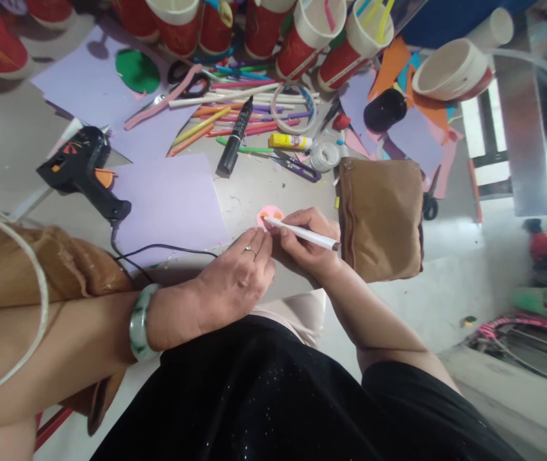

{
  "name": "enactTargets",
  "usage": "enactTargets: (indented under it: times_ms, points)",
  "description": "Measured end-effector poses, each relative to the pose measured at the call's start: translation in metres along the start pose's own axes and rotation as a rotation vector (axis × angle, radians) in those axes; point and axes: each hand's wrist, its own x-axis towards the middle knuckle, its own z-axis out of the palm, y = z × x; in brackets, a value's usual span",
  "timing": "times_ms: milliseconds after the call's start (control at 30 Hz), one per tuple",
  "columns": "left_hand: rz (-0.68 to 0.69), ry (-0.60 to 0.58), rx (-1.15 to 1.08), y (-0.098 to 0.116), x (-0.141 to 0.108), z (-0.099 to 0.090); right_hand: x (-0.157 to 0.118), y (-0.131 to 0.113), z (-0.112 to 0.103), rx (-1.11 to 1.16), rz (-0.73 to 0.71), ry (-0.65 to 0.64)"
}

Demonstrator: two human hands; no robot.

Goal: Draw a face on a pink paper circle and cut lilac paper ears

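A small pink paper circle (273, 209) with orange patches on it lies on the table at the middle of the view. My right hand (312, 237) is closed around a white marker pen (302, 234), its tip touching the circle. From the left, my left hand (237, 272) holds the circle's near edge with its fingers together; the fingertips are partly hidden. Sheets of light purple paper (172, 198) lie beyond that hand, and a black hot glue gun (84, 169) rests to their left with its cord running toward my wrist. A black marker (236, 137) lies above the circle.
Red paper cups (302, 38) stand along the back, some holding straws. Pipe cleaners and sticks (235, 109), a glue stick (290, 141), purple-handled scissors (297, 166) and clear tape (325, 155) lie before them. A brown cloth cover (382, 218) sits on the right.
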Motion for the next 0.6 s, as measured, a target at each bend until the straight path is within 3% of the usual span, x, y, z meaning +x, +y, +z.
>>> enactTargets:
  times_ms: [600]
  points:
    - [-0.001, -0.002, -0.005, 0.0, 0.0004, -0.0007, 0.0004, -0.0006, -0.0011, -0.006, 0.015, -0.012]
